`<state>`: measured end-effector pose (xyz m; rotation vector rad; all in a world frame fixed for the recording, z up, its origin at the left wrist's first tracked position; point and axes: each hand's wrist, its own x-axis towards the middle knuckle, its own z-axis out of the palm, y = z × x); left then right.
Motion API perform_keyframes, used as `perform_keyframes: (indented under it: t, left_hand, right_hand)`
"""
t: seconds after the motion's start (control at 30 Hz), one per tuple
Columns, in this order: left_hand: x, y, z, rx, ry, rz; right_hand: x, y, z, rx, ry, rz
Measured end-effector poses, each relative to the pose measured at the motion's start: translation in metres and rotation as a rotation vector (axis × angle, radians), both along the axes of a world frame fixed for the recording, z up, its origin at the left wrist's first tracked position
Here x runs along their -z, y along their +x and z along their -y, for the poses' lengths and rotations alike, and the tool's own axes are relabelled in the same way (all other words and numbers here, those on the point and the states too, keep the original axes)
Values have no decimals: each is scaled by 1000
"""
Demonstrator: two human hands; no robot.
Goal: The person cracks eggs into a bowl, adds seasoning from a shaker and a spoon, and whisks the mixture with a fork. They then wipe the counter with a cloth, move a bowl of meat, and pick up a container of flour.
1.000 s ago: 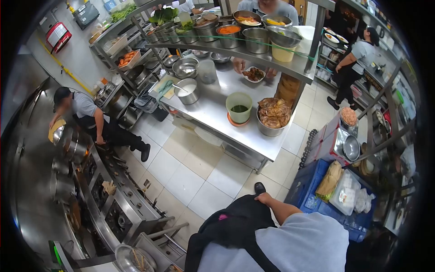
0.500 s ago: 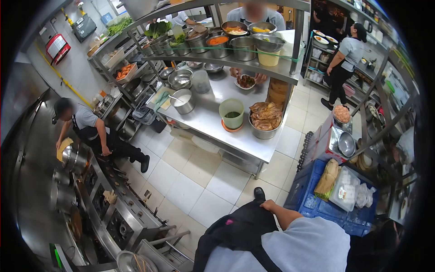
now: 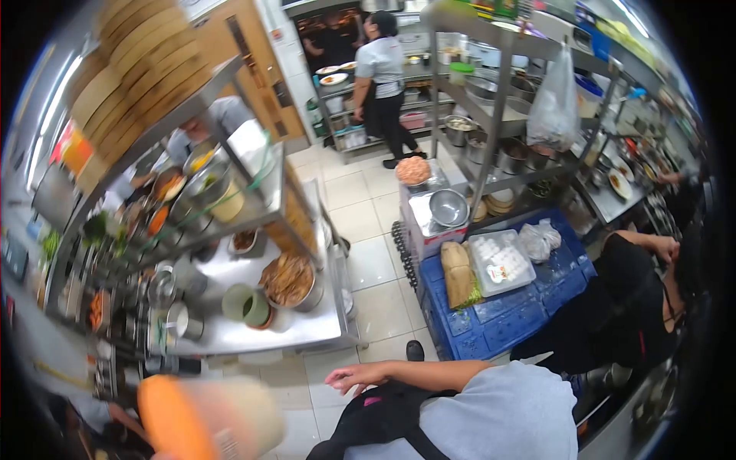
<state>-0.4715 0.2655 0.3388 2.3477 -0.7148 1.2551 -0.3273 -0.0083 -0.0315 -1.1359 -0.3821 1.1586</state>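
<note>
A jar with an orange lid and a pale, see-through body (image 3: 241, 418) is close to the camera at the lower left, smeared by motion. It lies tilted on its side in the air. At the bottom edge under the lid, a sliver of my left hand (image 3: 164, 456) shows against it; the rest of that hand is out of view. My right hand (image 3: 356, 376) hangs in front of my black apron (image 3: 376, 418), empty, its fingers loosely stretched and apart.
A steel table (image 3: 299, 326) ahead carries a pot of brown food (image 3: 290, 280) and a green tub (image 3: 247, 304). To the right, blue crates (image 3: 491, 330) hold a paper-wrapped bundle and a plastic box (image 3: 502, 257). A co-worker in black (image 3: 613, 307) stands close on my right.
My view has swung right. The orange-lidded jar has come into sight at the lower left. My right hand has left the side of my apron and now reaches across its front.
</note>
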Motion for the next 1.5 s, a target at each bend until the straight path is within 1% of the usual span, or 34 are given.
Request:
perform_keyframes:
  t: [0.03,0.07,0.1,0.13,0.17,0.2,0.27,0.3,0.37,0.4,0.47,0.5,0.53,0.6,0.63,0.67,0.73,0.77,0.8,0.87,0.9,0.93,1.0,1.03,1.07,1.1,1.13,1.2,1.23,1.27,1.33,1.4,1.47,1.5]
  left_hand:
    - [23,26,39,17,-123,-166]
    - [59,57,53,-14,-74,-233]
    - [95,90,62,17,87,-233]
    - [119,120,104,143,-67,-319]
    - [138,147,131,232,-50,-342]
    - [156,169,154,320,-36,-368]
    - [191,206,192,447,33,-394]
    - [201,222,206,460,37,-402]
    - [206,253,237,597,97,-503]
    - [203,265,250,596,97,-514]
    - [193,288,278,635,-8,-627]
    - [194,300,288,646,-68,-635]
    - [196,314,296,639,-75,-646]
    - [206,342,312,513,-259,-678]
    - [217,357,316,429,-358,-781]
    - [222,372,322,432,-354,-803]
    - [230,407,333,432,-742,-1292]
    - [248,431,335,536,-725,-1326]
    - [259,449,333,547,-723,-1339]
    - [259,487,344,663,-818,-1518]
    - [256,504,352,671,-813,-1550]
    - [257,521,358,682,-812,-1559]
    - [261,556,374,728,-716,-1599]
    - [264,572,383,747,-717,-1598]
    - [266,587,393,748,-669,-1574]
    - [268,600,402,747,-615,-1552]
    - [267,623,418,779,-594,-1554]
    - [270,645,425,644,-412,-1508]
    - [268,653,428,637,-405,-1511]
    - [271,663,430,649,-398,-1502]
    - [278,676,432,566,-399,-1500]
    - [283,683,434,561,-391,-1489]
    - [289,688,433,506,-278,-1485]
    - [293,689,432,509,-269,-1485]
  right_hand:
    - [-19,10,12,42,190,-168]
    - [-30,21,26,78,382,-332]
    - [-37,35,42,104,391,-328]
    - [-42,47,58,86,634,-471]
    - [-43,57,76,66,880,-612]
    - [-43,68,95,90,889,-617]
    - [-37,88,133,201,983,-620]
    - [-32,94,150,217,991,-621]
    - [-21,103,188,471,871,-599]
    - [-15,109,203,474,871,-609]
    - [-6,121,229,639,857,-594]
    - [-5,129,240,693,876,-578]
    - [-11,139,250,692,868,-591]
    - [-20,160,268,773,848,-472]
    - [-9,173,274,757,883,-507]
    - [2,184,278,773,884,-524]
    - [18,212,287,726,816,-510]
    - [18,226,290,746,765,-492]
    - [17,240,292,763,762,-493]
    - [12,269,299,814,728,-565]
    - [12,283,306,827,724,-560]
    - [15,295,313,817,716,-593]
    - [21,319,330,814,694,-614]
    - [17,330,338,836,607,-564]
    - [13,340,348,858,523,-515]
    - [8,344,359,933,417,-548]
    - [8,355,379,962,424,-531]
    - [18,356,405,1476,-294,-203]
    - [-1,357,422,1583,-436,22]
    - [-35,360,437,1674,-580,256]
    - [-109,369,458,1998,-583,849]
    - [-166,375,492,2063,-1003,1370]
    - [-207,391,511,2280,-1235,1412]
    - [-221,398,520,2288,-1238,1405]
